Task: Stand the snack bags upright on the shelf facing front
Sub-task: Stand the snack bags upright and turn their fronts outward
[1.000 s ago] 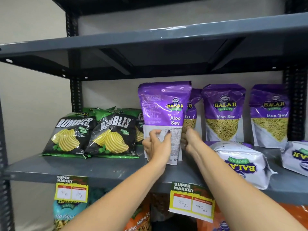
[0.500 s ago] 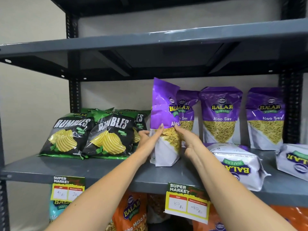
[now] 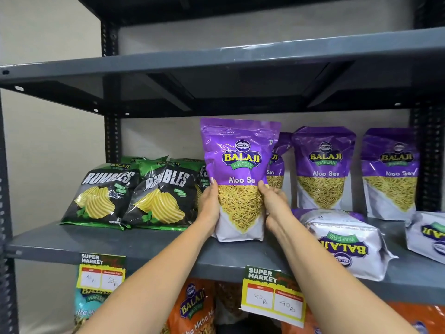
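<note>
On the shelf point(image 3: 144, 247), both hands are clasping a purple bag point(image 3: 239, 179) upright, front facing out: left hand point(image 3: 209, 208) and right hand point(image 3: 277, 204) gripping its sides. Beside it, another bag point(image 3: 344, 242) is lying flat.

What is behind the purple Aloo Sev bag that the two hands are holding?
Behind the held Aloo Sev bag, on its right, another purple bag stands upright; only a strip of it shows. Left hand and right hand grip the sides. The rest behind is covered.
</note>
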